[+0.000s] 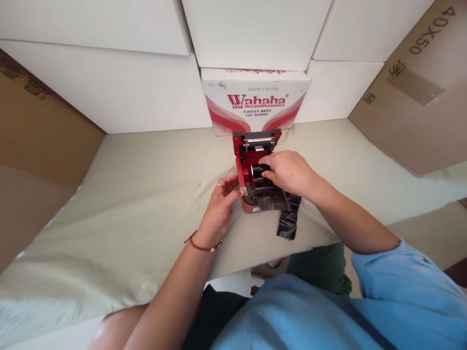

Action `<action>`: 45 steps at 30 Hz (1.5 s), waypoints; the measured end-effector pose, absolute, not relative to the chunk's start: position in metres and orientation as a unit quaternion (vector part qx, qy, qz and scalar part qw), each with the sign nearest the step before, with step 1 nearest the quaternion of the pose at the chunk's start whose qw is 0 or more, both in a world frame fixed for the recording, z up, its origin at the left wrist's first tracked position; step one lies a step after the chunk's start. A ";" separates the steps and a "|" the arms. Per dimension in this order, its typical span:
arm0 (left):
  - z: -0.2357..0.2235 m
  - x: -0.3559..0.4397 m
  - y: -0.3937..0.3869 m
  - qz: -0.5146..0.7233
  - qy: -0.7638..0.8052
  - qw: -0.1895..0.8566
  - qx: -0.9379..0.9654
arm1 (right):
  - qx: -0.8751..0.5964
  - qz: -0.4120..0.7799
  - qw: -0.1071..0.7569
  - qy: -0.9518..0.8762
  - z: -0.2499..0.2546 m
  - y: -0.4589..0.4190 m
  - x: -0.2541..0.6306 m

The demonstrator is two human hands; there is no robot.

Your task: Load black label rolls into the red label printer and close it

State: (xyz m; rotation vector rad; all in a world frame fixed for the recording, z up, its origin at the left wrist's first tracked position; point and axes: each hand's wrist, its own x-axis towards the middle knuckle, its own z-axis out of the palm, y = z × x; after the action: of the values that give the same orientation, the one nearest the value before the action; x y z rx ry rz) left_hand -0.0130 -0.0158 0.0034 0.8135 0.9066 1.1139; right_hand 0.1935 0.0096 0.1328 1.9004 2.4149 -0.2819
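Note:
A small red label printer (249, 208) stands on the cloth with its lid (238, 144) raised, showing a roller and a metal bar inside. My left hand (220, 206) grips the printer's left side, thumb at the front corner and fingers along the wall. Inside the printer's bay lies a black roll (258, 171) with a pale core end. My right hand (290, 172) pinches this roll from the right, thumb and forefinger closed on it. From the roll a glossy dark strip (272, 198) runs forward over the printer's front edge. A crumpled black piece (288, 224) hangs beside it on the cloth.
A pale green cloth (156, 194) covers the table. Behind the printer stands a white and red water carton (255, 92), with white boxes (146, 92) stacked behind. Brown cartons close off the left (44, 141) and right (412, 112) sides. The table's front edge is near my body.

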 end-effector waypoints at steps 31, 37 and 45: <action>0.023 0.008 -0.066 0.475 0.399 0.238 0.747 | 0.509 -0.311 -0.232 0.768 0.126 0.016 0.228; 0.025 0.014 -0.065 0.471 0.361 -0.024 0.804 | 0.525 -0.176 -0.557 0.619 0.091 0.049 0.264; 0.028 0.014 -0.063 0.453 0.353 -0.064 0.816 | 0.473 -0.310 -0.515 0.644 0.062 0.060 0.251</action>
State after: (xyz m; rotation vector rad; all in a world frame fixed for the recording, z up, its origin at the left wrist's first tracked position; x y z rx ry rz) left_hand 0.0136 -0.0628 0.0284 2.6745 1.1553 1.4861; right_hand 0.2506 0.0599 0.0622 2.3325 3.1734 -1.5251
